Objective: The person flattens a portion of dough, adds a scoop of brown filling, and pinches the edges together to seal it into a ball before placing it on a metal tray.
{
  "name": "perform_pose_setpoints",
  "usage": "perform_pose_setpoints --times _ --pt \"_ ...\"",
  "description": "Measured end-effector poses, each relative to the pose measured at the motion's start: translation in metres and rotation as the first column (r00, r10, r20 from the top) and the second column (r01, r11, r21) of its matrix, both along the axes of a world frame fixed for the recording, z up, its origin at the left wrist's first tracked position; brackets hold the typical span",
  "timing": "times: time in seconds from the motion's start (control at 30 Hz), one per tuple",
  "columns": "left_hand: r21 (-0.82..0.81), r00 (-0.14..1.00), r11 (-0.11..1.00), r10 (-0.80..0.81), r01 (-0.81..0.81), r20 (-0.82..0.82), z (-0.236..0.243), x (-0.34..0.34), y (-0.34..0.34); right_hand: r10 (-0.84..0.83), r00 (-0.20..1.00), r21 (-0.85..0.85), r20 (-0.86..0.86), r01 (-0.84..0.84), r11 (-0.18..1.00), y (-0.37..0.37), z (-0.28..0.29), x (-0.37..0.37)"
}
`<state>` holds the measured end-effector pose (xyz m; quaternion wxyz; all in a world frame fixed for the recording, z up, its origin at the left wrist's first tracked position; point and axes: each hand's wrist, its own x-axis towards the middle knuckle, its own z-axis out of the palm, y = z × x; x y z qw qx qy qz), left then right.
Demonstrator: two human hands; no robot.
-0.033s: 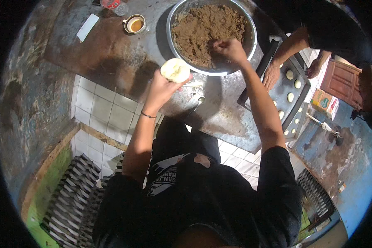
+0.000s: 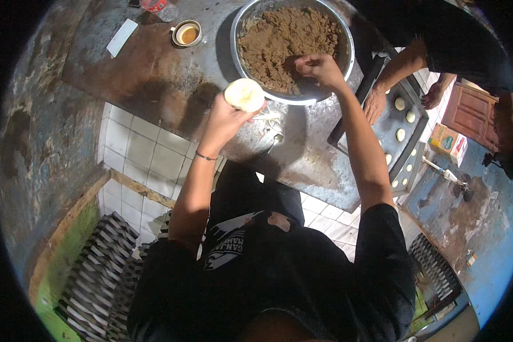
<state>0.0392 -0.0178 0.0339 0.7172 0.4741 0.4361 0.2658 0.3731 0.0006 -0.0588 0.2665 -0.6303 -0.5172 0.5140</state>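
My left hand (image 2: 225,122) is closed around a round piece of pale dough (image 2: 244,95), held up above the table just left of the bowl. The dough's upper face looks uneven, with a shallow dent. My right hand (image 2: 323,70) reaches over the rim of a large metal bowl (image 2: 233,41) nearly full of brown crumbly filling (image 2: 282,34). Its fingers are pinched together at the filling's surface; whatever is between them is hidden. A spoon (image 2: 277,138) lies on the table below the bowl.
Right of the bowl, another person's hand (image 2: 374,105) rests on a dark baking tray (image 2: 389,130) holding several small dough rounds. A cup (image 2: 186,34) of brown liquid, a white flat object (image 2: 121,38) and a plastic bottle (image 2: 164,10) stand at the upper left. A carton (image 2: 448,142) lies farther right.
My right hand has shifted slightly right in the bowl, fingers still pinched. My left hand and the dough have moved a touch right and up.
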Motion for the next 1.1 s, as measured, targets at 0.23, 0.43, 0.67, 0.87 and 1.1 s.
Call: perform_pose_setpoints --times 0.23,0.43,0.67,0.87,1.1 --pt "0.276 0.995 0.956 -0.09 0.1 -0.045 0.007 0.047 -0.001 -0.072 0.967 0.273 -0.244 0.139 0.952 -0.058 0.163 -0.075" --pt "0.349 0.983 0.925 -0.179 0.152 0.046 0.042 0.073 -0.014 0.03 0.965 0.537 0.261 -0.171 0.826 -0.105 0.202 -0.059" --pt "0.356 0.873 0.809 -0.486 0.467 -0.041 0.083 0.108 -0.045 0.012 0.959 0.467 0.282 -0.148 0.872 -0.157 0.251 -0.036" --pt "0.166 0.85 0.875 -0.482 0.454 0.215 0.112 0.149 -0.084 -0.235 0.968 0.285 -0.089 0.251 0.925 -0.204 0.235 0.021" --pt "0.179 0.861 0.894 -0.446 0.412 0.246 0.132 0.206 -0.137 -0.18 0.97 0.655 0.16 0.032 0.755 -0.256 0.274 0.052"
